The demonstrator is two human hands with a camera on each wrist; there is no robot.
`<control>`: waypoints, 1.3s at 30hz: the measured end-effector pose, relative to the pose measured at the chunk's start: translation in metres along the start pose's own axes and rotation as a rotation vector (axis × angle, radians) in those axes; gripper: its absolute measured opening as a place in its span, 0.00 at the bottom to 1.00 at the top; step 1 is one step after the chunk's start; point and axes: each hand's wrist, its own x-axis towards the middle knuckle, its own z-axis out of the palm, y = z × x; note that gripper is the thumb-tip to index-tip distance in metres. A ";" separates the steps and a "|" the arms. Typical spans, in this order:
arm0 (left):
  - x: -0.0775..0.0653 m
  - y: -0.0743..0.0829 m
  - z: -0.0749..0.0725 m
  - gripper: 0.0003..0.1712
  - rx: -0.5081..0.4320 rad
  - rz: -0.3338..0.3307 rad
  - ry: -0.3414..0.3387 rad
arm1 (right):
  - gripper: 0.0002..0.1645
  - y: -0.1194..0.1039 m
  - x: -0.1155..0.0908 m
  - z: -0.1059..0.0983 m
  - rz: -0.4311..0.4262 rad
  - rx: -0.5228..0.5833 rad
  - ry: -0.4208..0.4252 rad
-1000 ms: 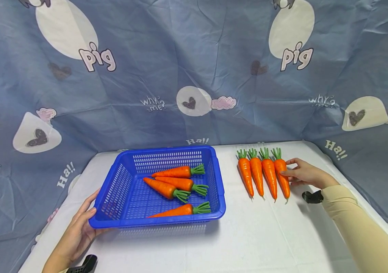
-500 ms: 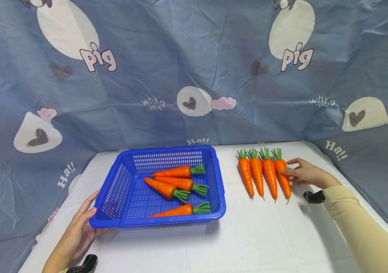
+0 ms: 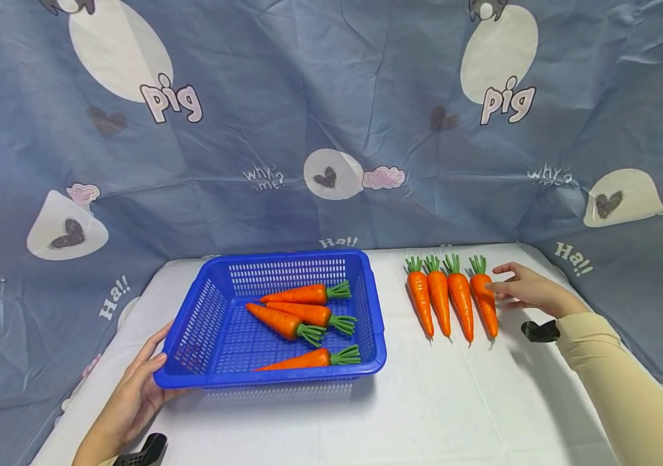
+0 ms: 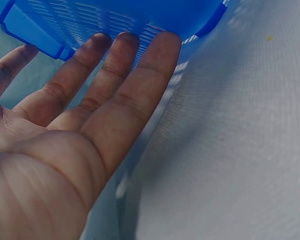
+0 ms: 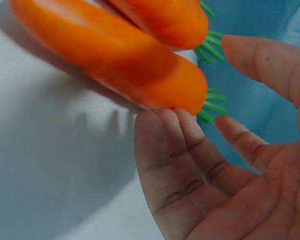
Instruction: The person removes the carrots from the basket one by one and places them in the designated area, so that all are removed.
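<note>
In the head view my left hand [image 3: 133, 395] is at the near left corner of a blue plastic basket [image 3: 378, 323], its thumb at the rim. The left wrist view shows these fingers [image 4: 135, 100] nearly straight, tips against the slotted basket wall [image 4: 155, 15]. On the right, four carrots would be several in a row, leafy ends away from me; the rightmost carrot [image 3: 485, 304] lies slightly apart. My right hand [image 3: 532, 291] is beside it, fingers extended. In the right wrist view the fingertips [image 5: 155, 125] are right at that carrot's thick end, thumb raised off it.
Several carrots [image 3: 299, 314] with green tops lie inside the basket. A white cloth [image 3: 425, 408] covers the table. Behind it hangs a blue printed curtain [image 3: 331, 220], which also closes off both sides.
My right hand has shifted slightly away from me and to the right. The gap between the rightmost carrot and its neighbour has widened a little. My left hand and the basket keep their place.
</note>
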 end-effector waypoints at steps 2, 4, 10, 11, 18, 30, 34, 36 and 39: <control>0.000 0.000 0.000 0.31 0.001 -0.004 0.007 | 0.49 -0.002 -0.001 -0.001 0.001 -0.006 0.006; -0.001 -0.001 0.000 0.31 0.000 -0.004 0.009 | 0.49 -0.004 -0.001 -0.002 0.006 -0.010 0.011; -0.002 -0.002 -0.001 0.31 0.014 -0.008 0.023 | 0.49 -0.007 -0.001 -0.002 0.016 -0.017 0.021; -0.002 -0.003 -0.001 0.32 0.015 -0.006 0.025 | 0.48 -0.008 0.000 -0.002 0.011 -0.019 0.020; -0.004 -0.003 -0.001 0.31 0.006 0.000 0.021 | 0.45 -0.024 -0.003 0.001 -0.069 -0.055 0.019; -0.001 0.001 0.002 0.32 0.028 -0.002 0.014 | 0.35 -0.106 -0.011 0.033 -0.224 -0.140 0.016; 0.000 0.001 0.002 0.32 0.013 0.013 -0.006 | 0.33 -0.131 -0.013 0.049 -0.277 -0.144 -0.031; 0.000 0.001 0.002 0.31 0.010 0.008 -0.003 | 0.32 -0.143 -0.013 0.058 -0.296 -0.151 -0.060; 0.000 0.001 0.001 0.32 0.003 0.002 -0.003 | 0.32 -0.157 -0.011 0.071 -0.325 -0.183 -0.097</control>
